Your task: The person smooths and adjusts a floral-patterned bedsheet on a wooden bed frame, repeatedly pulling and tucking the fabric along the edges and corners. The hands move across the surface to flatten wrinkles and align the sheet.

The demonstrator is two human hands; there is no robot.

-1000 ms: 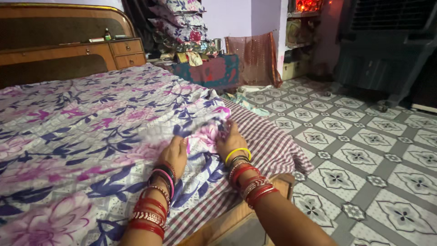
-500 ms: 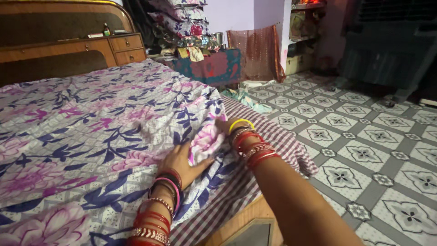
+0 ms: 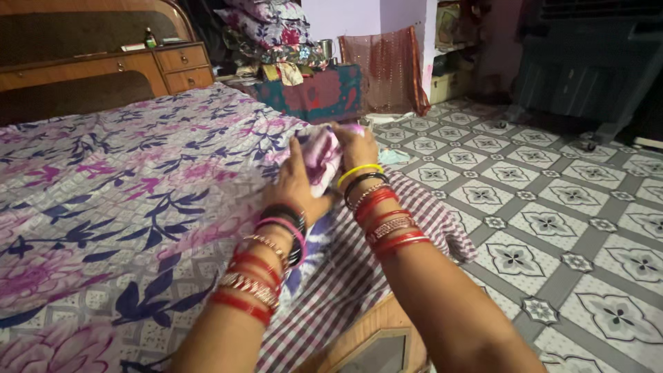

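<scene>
Cotton sheet: the floral bedsheet [image 3: 138, 179], white with purple and pink flowers and dark blue leaves, lies spread over the bed; its near corner [image 3: 321, 155] is bunched up and lifted at the bed's right edge
Left hand: the left hand [image 3: 297, 186] is closed on the bunched corner from the near side, fingers wrapped into the cloth; bangles stack up the wrist
Right hand: the right hand [image 3: 356, 146] is clamped on the same bunch from the far side, close against the left, a yellow bangle [image 3: 359, 171] at the wrist
Doing it well: my judgement is that the gather wants both hands kept close with an even grip, so the fold stays square; pulling along the bed's edge rather than upward would keep the rest of the sheet from dragging into wrinkles; the loose cloth below the hands could slip off the side if one hand lets go
Under layer: a checked maroon and white cloth [image 3: 407, 221] shows beneath the sheet and hangs over the corner; the wooden bed frame [image 3: 373, 338] shows below it
Bed: a wooden headboard [image 3: 83, 62] with small drawers stands at the far end, a small bottle [image 3: 149, 37] on its ledge
Room: patterned floor tiles [image 3: 552, 228] to the right; a pile of folded floral bedding [image 3: 273, 31] on a covered stand; a brown spangled cloth [image 3: 387, 76] hanging by the wall; a large dark air cooler [image 3: 587, 62] at far right; the light is dim and purplish
</scene>
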